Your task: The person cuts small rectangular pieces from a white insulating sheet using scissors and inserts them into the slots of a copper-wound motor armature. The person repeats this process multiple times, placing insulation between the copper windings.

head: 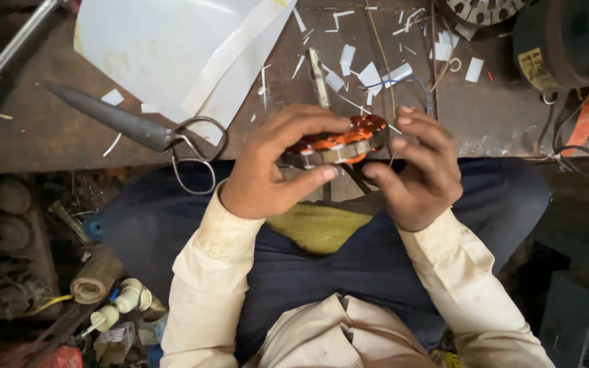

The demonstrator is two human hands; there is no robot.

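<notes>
Stator [338, 144]: copper-wound ring held over the desk's [49, 136] near edge | left hand [274, 170]: clamps its left rim, keep it firm | right hand [420, 170]: fingers pinch the right rim, work the windings gently | scissors [137, 129] lie left.

Both hands' fingers hide much of the copper-wound coil [338, 142]; beyond the grip, the dark motor [567, 41] is cut off at the picture's edge.

Repair workshop: scissors [172, 140], paper scraps [369, 71] on worn workbench [35, 136].
</notes>
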